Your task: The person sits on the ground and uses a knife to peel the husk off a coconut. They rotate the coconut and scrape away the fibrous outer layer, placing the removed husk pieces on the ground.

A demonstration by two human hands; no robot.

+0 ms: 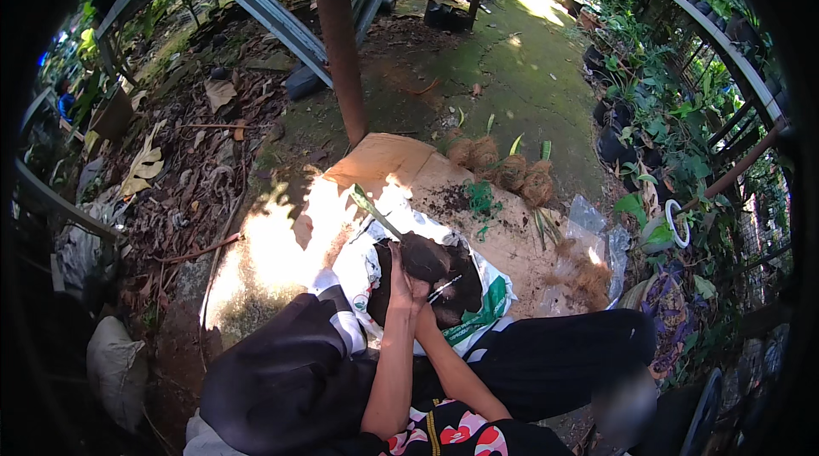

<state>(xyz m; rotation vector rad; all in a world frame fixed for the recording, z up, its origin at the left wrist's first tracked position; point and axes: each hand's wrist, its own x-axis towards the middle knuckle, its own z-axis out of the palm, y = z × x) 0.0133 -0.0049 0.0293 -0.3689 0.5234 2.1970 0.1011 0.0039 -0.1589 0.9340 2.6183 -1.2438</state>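
Observation:
My left hand [399, 280] and my right hand [421, 301] cup a dark ball of soil [425, 257] from below and from the left, wrists close together. Out of the ball's upper left side slants a long green leaf [376, 211], probably a snake plant cutting. Beneath my hands, an opened white and green plastic sack [496, 302] with printing on it holds dark potting soil [462, 309]. A thin pale strip [446, 288] shows against that soil. My fingers are partly hidden by the ball.
Flattened cardboard [384, 158] lies under the sack. Several coir-wrapped balls with leaf tips [512, 171] line its far right edge, near green twine [481, 197]. Leaf cuttings [547, 229], loose coir fibre [585, 280] and clear plastic [585, 219] lie right. A rusty post [339, 40] rises ahead.

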